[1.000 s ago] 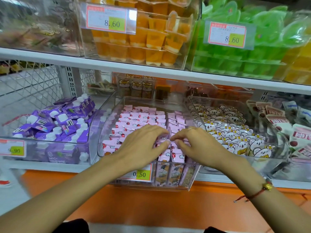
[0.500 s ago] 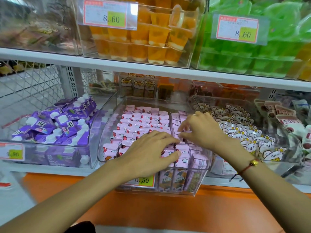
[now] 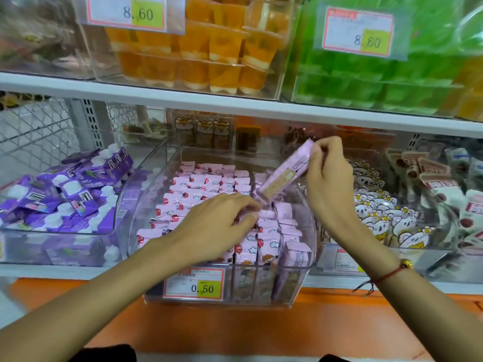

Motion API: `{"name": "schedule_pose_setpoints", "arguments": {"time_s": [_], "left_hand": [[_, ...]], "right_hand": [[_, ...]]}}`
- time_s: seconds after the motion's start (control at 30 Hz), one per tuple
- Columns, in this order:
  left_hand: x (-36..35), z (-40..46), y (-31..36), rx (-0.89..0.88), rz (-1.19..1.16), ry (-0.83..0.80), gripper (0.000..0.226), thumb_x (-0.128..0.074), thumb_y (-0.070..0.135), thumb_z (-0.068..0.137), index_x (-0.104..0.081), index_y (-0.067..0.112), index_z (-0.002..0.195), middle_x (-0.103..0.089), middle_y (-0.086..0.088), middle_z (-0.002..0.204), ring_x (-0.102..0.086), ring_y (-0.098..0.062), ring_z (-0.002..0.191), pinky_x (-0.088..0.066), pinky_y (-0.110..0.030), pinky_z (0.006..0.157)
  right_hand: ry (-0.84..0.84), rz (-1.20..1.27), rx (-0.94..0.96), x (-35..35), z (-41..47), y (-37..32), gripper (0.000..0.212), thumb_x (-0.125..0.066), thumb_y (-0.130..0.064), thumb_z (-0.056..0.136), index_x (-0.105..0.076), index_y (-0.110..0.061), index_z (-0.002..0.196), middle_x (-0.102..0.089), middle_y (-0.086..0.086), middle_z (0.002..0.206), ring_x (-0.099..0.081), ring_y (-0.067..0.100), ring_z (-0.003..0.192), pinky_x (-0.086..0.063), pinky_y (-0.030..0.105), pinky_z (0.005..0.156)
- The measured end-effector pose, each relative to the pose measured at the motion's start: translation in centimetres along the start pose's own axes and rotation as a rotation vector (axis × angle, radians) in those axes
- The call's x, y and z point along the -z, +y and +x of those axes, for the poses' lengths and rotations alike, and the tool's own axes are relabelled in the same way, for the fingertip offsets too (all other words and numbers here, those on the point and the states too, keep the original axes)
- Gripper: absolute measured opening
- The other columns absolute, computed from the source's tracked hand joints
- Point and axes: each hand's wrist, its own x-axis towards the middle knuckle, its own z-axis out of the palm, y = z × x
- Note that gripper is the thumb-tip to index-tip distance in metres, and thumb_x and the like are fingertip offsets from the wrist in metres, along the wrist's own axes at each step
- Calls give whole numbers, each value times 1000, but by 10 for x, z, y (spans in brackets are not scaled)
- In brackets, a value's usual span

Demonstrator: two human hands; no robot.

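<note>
this looks like a tidying step: the right hand pinches a long pink foil snack packet by its far end, tilted above the right of the clear plastic bin, while the left hand rests on the rows of pink packets, grip unclear, so next it likely needs slotting upright into a gap.

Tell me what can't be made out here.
Head view: print on the pink packet pinched by the right hand, too blurred to read.
Head view: left hand covers part of the packet rows; whether it grips one is unclear.
Head view: green tubs are blurred and cut off by the right edge.
</note>
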Motion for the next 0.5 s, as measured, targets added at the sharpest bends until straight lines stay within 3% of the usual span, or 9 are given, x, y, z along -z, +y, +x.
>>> {"name": "schedule_pose_setpoints", "arguments": {"time_s": [0.1,0.17,0.27,0.33,0.43,0.5], "left_hand": [[-1,1,0,75,-91,43,22,-41,32,98,-57,36,113,-58,21,80,-49,12,55,-32,-18,49],[-1,0,1,128,-206,130,18,-41,28,98,-55,35,108,-59,15,71,-52,8,51,-34,-24,47],[3,-2,5,123,-412,254,28,-47,24,93,-43,40,115,-58,12,104,-61,-2,72,-51,-36,63],[6,-5,8,6,-436,285,49,-53,18,83,-36,44,121,-45,16,124,-57,0,94,-52,-31,74],[7,-9,10,-159,-351,303,71,-56,12,68,-35,42,128,-36,20,129,-44,4,116,-46,-23,79],[6,-9,7,-210,-307,306,69,-61,6,69,-42,35,129,-41,17,129,-43,0,119,-41,-16,86]], "right_hand": [[78,243,-227,10,-3,-1,13,-32,-18,102,-43,-12,97,-54,-2,73,-56,11,55,-48,43,59],[77,347,-329,16,-8,1,15,-31,-17,102,-43,-11,96,-57,5,83,-61,9,55,-52,39,61],[40,506,-463,18,-14,3,18,-31,-15,102,-45,-13,89,-57,6,83,-62,4,55,-52,20,54],[11,623,-548,16,-16,-1,19,-33,-13,102,-46,-12,89,-59,4,79,-63,-1,55,-51,13,52],[-41,704,-558,14,-16,-7,17,-34,-11,101,-47,-7,92,-59,5,76,-65,3,58,-53,14,53],[-67,693,-522,12,-17,-11,18,-35,-11,101,-48,-9,90,-60,7,76,-65,6,62,-53,15,54]]}}
